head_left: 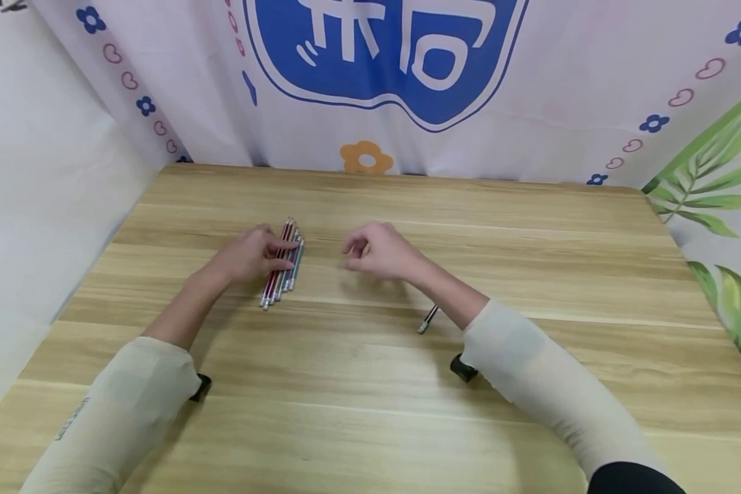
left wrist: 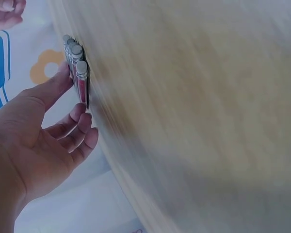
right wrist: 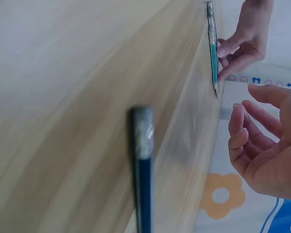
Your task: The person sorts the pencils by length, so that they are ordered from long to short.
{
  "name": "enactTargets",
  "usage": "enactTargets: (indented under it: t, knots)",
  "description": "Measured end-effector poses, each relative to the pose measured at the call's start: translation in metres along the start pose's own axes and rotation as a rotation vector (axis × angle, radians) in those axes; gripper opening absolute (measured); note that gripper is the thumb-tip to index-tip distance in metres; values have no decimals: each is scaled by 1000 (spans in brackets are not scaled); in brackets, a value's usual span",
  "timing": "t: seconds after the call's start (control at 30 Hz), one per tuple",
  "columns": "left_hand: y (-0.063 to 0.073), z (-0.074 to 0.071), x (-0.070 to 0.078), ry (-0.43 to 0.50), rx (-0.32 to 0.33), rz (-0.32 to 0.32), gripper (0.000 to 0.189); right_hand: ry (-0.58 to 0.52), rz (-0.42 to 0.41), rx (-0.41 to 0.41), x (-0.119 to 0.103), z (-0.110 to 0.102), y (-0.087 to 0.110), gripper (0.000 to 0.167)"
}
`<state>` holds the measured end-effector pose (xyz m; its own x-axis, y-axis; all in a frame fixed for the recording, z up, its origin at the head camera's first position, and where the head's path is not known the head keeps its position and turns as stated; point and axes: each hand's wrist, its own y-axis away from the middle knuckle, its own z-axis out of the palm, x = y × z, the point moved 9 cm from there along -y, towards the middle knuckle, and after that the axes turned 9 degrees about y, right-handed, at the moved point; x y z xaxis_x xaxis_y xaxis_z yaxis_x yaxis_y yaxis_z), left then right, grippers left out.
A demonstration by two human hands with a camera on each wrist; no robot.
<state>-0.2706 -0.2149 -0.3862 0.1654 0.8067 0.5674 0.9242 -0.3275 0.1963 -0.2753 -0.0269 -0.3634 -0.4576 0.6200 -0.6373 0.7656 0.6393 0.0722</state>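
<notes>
Several pencils (head_left: 270, 287) lie side by side in a slanted row on the table, silver ferrules and erasers toward the near side; their barrels are dark red, teal and other colours. My left hand (head_left: 247, 255) holds this row, thumb and index finger reaching across it. In the left wrist view, the eraser ends of the pencils (left wrist: 81, 73) show between thumb and fingertips. To the right of the row, my right hand (head_left: 383, 252) hovers with loosely bent fingers and nothing in them. Below the right forearm lies a single dark pencil (head_left: 429, 319), partly hidden by it; its eraser end (right wrist: 143, 131) is close up in the right wrist view.
The wood-grain table (head_left: 346, 398) runs back to a white cloth (head_left: 191, 62) with a blue emblem and an orange flower (head_left: 366, 158). A white wall (head_left: 43, 178) borders the left, and a leaf-patterned sheet (head_left: 716, 199) hangs at the right.
</notes>
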Motion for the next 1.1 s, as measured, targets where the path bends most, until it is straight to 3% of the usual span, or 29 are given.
enactTargets:
  t: [0.57,0.83,1.1]
  knots:
    - [1,-3,4,-36,27,25,47,5,30,13,34,-21,48,24]
    - [3,-4,13,-49,60,82,43,20,40,24,51,-31,64,21]
    - [2,-1,27,-64,81,142,39,37,-36,25,61,-33,76,12]
